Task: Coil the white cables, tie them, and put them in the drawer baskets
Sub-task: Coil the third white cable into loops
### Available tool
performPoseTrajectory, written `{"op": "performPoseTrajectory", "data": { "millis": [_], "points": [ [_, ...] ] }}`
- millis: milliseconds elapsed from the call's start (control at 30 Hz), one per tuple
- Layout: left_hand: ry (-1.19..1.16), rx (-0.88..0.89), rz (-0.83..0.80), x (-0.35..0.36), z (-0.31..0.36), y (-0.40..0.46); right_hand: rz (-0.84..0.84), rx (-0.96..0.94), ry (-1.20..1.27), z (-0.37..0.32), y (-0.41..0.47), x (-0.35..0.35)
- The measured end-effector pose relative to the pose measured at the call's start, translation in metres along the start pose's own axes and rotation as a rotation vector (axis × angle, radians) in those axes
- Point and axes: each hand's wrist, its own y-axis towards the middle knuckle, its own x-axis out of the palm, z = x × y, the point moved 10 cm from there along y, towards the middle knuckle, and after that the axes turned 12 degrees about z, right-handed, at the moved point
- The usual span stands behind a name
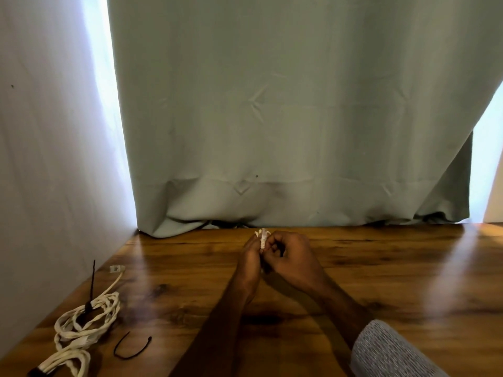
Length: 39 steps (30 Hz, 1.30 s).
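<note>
My left hand point(249, 259) and my right hand point(290, 255) meet over the middle of the wooden table point(381, 268). Both grip a small bundle of white cable point(262, 238) whose top sticks out above my fingers; the rest of it is hidden inside my hands. At the front left lies a coiled white cable point(81, 327) bound with a black tie point(91, 295) that stands upright, its plug end point(117, 268) stretching toward the wall. A loose black tie point(130, 348) lies curved on the table beside that coil. No drawer or baskets are in view.
A grey-green curtain point(299, 118) hangs down to the table's far edge. A white wall point(49, 159) borders the table on the left. A grey knit sleeve point(386, 352) covers my right forearm at the bottom right.
</note>
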Motion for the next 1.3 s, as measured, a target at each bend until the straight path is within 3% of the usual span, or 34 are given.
{"op": "performPoseTrajectory", "data": {
  "millis": [167, 233, 333, 433, 533, 700, 800, 967, 1167, 1300],
  "points": [
    [0.363, 0.034, -0.087, 0.008, 0.004, -0.022, 0.13, 0.028, -0.009, 0.012, 0.008, -0.023],
    [0.396, 0.012, -0.081, 0.009, 0.0, -0.024, 0.044, -0.042, -0.04, 0.01, 0.005, -0.018],
    [0.328, -0.13, -0.071, 0.007, -0.014, -0.024, -0.068, -0.008, 0.077, 0.011, -0.004, -0.004],
    [0.184, -0.269, -0.076, 0.006, -0.024, -0.026, 0.033, 0.051, 0.056, 0.016, -0.003, -0.003],
    [0.156, -0.261, -0.006, 0.002, -0.022, -0.021, 0.175, -0.048, -0.188, 0.01, 0.001, -0.004],
    [0.104, -0.196, 0.088, -0.014, -0.014, -0.008, 0.319, 0.099, 0.045, 0.026, 0.007, -0.006],
    [0.075, -0.223, 0.015, -0.009, -0.017, -0.008, 0.303, 0.183, 0.129, 0.041, 0.007, -0.003],
    [-0.026, -0.316, -0.222, 0.016, -0.019, -0.027, 0.393, 0.237, 0.028, 0.044, 0.005, -0.016],
    [0.091, -0.093, -0.332, 0.008, 0.023, -0.053, 0.406, 0.208, 0.145, 0.02, 0.002, -0.014],
    [-0.028, 0.013, -0.309, -0.024, 0.061, -0.072, 0.381, 0.254, 0.325, 0.0, 0.001, 0.014]
  ]
}}
